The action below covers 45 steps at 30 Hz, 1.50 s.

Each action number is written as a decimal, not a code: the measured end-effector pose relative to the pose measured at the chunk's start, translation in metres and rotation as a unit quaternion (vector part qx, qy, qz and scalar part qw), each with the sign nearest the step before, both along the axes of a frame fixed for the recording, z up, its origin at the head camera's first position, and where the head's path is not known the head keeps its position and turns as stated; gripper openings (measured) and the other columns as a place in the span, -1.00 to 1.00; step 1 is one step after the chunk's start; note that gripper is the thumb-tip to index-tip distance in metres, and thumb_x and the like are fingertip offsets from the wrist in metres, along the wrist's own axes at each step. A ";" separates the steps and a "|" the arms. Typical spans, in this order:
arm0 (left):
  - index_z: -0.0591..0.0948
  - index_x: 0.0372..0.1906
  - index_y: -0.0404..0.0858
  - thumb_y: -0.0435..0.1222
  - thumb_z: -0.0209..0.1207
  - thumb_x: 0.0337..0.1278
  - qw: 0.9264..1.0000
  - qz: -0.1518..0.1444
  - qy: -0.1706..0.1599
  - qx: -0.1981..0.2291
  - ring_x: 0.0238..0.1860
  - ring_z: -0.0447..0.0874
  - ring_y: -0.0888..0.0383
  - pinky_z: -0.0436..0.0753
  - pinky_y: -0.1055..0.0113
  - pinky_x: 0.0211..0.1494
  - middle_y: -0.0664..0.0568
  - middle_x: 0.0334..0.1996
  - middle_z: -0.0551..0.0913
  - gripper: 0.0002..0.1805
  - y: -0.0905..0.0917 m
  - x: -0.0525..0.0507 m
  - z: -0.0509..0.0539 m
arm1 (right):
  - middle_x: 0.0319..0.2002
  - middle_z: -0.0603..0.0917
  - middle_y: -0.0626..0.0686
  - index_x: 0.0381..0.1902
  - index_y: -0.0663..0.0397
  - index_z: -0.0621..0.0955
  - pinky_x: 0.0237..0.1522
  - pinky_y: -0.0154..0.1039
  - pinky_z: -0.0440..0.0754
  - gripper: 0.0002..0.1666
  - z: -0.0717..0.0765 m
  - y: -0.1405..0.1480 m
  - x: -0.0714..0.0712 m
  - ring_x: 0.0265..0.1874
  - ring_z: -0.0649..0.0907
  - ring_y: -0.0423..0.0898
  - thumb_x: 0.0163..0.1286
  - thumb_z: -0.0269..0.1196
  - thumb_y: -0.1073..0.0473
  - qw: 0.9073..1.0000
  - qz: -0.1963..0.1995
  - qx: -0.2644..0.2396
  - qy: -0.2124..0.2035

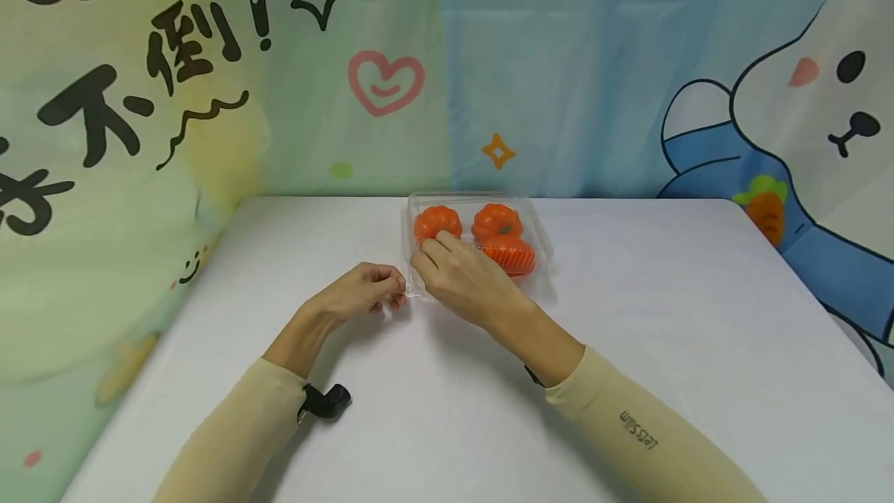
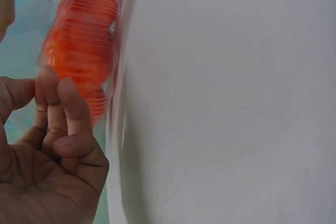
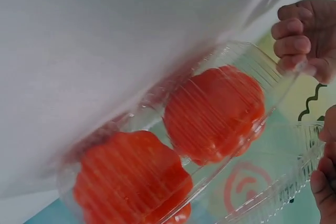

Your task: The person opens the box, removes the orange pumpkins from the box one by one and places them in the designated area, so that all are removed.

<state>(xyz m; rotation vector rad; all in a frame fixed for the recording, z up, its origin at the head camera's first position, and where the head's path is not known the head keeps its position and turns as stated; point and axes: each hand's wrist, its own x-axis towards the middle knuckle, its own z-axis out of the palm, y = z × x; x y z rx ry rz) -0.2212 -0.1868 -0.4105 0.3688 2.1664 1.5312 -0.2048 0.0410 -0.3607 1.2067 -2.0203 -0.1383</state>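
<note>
A clear plastic box (image 1: 412, 212) holds several glossy orange, ribbed, pumpkin-like pieces (image 1: 497, 220). At its front left corner my left hand (image 1: 363, 289) pinches the rim between thumb and fingertips, the other fingers loosely bent; the left wrist view has this hand (image 2: 58, 150) beside the box's side wall. My right hand (image 1: 468, 278) reaches over the front left part of the box. In the right wrist view its fingers (image 3: 325, 177) pinch the edge of the clear lid (image 3: 273, 198), which stands apart from the base (image 3: 247, 51). My right palm is hidden.
The box stands near the back edge of a white table (image 1: 663, 293). Behind the table hangs a printed cloth backdrop (image 1: 559, 60) with a cartoon animal, a heart and writing. A small black device (image 1: 328, 402) is at my left cuff.
</note>
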 end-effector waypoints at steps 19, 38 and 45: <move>0.58 -0.45 -0.20 -0.29 0.01 0.22 0.998 0.027 0.018 -0.051 -0.39 0.48 0.11 0.31 0.37 -0.36 0.01 -0.44 0.63 -0.81 0.006 -0.004 0.007 | -0.37 0.60 0.14 -0.37 0.28 0.56 -0.25 -0.19 0.52 -0.84 -0.023 0.069 -0.017 -0.39 0.50 0.04 0.25 0.34 0.52 1.000 0.009 -0.010 -0.024; 0.55 -0.49 -0.17 -0.30 0.03 0.17 0.998 0.038 0.005 -0.053 -0.37 0.50 0.11 0.30 0.36 -0.36 0.04 -0.44 0.62 -0.83 0.002 -0.007 0.004 | -0.48 0.50 0.09 -0.46 0.23 0.56 -0.29 -0.16 0.53 -0.75 -0.030 0.106 -0.017 -0.41 0.47 0.03 0.10 0.41 0.55 0.999 0.024 0.006 -0.038; 0.57 -0.44 -0.21 -0.25 0.06 0.29 0.998 0.054 0.005 -0.042 -0.35 0.50 0.10 0.32 0.35 -0.32 0.02 -0.38 0.65 -0.80 0.002 -0.006 0.004 | -0.48 0.54 0.10 -0.46 0.25 0.56 -0.30 -0.17 0.59 -0.74 -0.030 0.109 -0.015 -0.42 0.52 0.03 0.08 0.45 0.53 0.999 0.012 0.000 -0.036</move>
